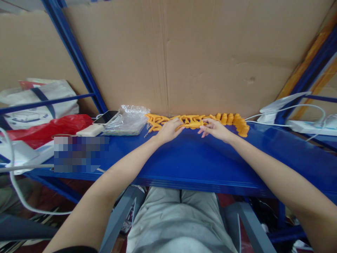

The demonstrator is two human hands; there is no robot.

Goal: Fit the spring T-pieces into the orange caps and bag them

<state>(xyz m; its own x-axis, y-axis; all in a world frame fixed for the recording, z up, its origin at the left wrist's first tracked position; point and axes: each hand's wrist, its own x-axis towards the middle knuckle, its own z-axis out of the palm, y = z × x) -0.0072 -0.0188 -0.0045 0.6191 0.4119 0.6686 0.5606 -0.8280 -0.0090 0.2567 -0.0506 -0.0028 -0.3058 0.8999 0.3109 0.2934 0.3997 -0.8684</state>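
Orange piece [194,124] spans the gap between the hands. The left hand [168,130] pinches one end; the right hand [217,130] meets the other, fingers loosely curled, its grip unclear. Branching orange parts [156,118] lie beyond the left, rounded orange parts [230,119] beyond the right.

Seemingly a workshop: blue worktable [189,161], cardboard wall [205,59], many similar yellow-orange parts [230,119].

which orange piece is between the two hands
The tube-like orange piece, crosswise between the left hand and right hand; the other pieces sit behind or beside the hands.
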